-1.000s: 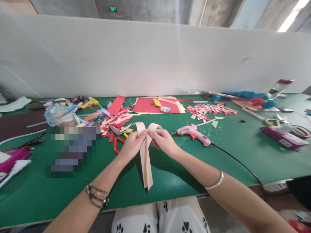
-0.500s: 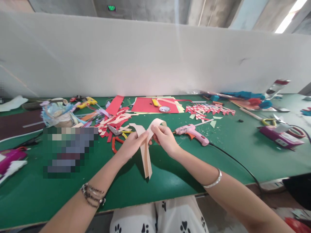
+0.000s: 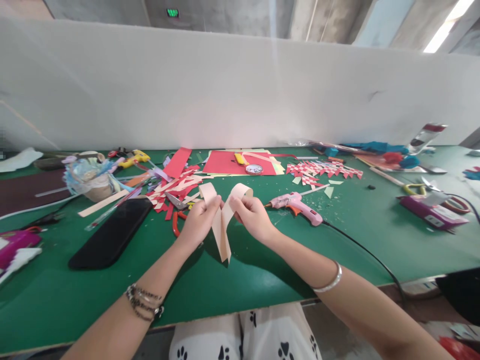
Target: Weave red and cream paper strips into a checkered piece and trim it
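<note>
As seen from the head camera: left hand (image 3: 199, 223) and right hand (image 3: 252, 216) pinching flat, matte peach paper strips (image 3: 222, 226), looped above and hanging straight below, over smooth green table (image 3: 262, 280), near glossy pink glue gun (image 3: 296, 204) and black case (image 3: 112, 233).

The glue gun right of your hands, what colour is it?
Pink, with an orange trigger; the glue gun shows best in the head view, lying on the green table.

Scissors (image 3: 179, 214) half under paper scraps (image 3: 176, 187), purple tool (image 3: 15, 245) cut off at left edge
</note>
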Motion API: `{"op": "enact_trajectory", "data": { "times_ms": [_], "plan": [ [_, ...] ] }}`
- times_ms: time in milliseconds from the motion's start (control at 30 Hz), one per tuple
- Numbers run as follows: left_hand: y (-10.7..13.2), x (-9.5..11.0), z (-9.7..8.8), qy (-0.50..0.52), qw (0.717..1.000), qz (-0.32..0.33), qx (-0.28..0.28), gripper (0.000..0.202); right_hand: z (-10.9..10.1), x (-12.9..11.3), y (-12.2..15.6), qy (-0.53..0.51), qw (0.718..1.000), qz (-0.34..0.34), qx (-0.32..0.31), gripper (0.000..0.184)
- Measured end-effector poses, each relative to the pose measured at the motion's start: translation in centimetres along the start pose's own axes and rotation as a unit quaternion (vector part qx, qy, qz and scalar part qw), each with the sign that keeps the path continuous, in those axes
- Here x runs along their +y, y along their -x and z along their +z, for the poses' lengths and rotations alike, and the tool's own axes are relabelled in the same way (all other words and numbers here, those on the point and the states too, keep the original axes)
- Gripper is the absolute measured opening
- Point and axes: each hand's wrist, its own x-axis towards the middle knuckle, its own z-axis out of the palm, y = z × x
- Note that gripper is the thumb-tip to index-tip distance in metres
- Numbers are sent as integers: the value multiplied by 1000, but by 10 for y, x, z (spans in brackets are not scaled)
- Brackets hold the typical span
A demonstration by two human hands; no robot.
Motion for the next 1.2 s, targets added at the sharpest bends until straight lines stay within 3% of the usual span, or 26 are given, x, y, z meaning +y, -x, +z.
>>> {"op": "enact_trajectory", "data": {
  "times_ms": [233,433,633,700,833,933,1000,1067,1133,1200],
  "plan": [
    [3,4,1,45,994,-28,-99,46,-1,0,-2,-26,999,-12,41,45],
    [4,9,2,-7,1000,3,-30,45,2,1,-1,16,999,2,-41,45],
    [2,5,-1,-4,999,-2,37,41,2,-3,2,28,999,22,-39,48],
    [1,4,-1,13,1000,-6,23,42,3,-1,1,9,999,26,-33,48],
    [1,1,0,35,996,1,-82,42,2,1,-5,-19,999,9,-37,47],
    [0,0,0,78,995,9,-59,39,-13,-11,-4,67,993,-19,-99,46],
    [-2,0,0,128,992,3,9,38,-35,-21,4,240,960,-38,-141,40],
    [-4,0,-1,166,983,5,76,35,-63,-26,19,433,897,-24,-80,29],
    [-5,0,-2,182,976,24,121,37,-93,-21,36,563,826,33,27,18],
    [-6,-1,-3,174,973,39,145,42,-118,-7,49,660,740,114,62,19]
  ]
}}
